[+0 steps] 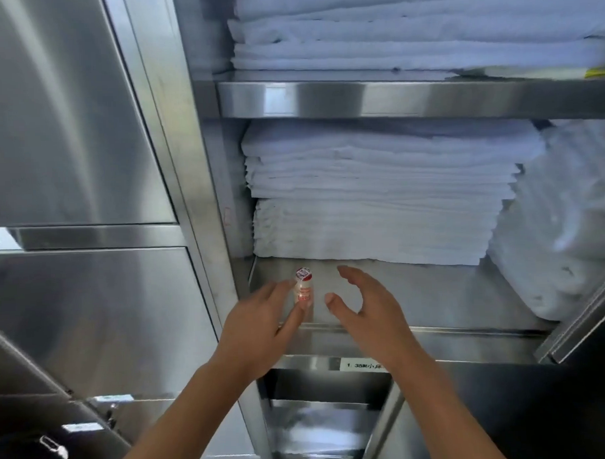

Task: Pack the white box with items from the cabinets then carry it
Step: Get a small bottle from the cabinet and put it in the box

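A small drink bottle (304, 289) with a red-and-white foil cap stands upright near the front left of a steel cabinet shelf (433, 293). My left hand (263, 320) reaches in from the left, its fingertips touching the bottle's side, fingers spread and not closed around it. My right hand (362, 304) hovers just right of the bottle, curved and open, thumb toward it with a small gap between. The white box is not in view.
A stack of folded white linen (379, 195) fills the back of the shelf, with a bagged bundle (568, 220) at right. Another linen stack (407, 30) lies on the shelf above. Closed steel doors (68, 134) stand to the left; an open door edge (585, 315) juts in at right.
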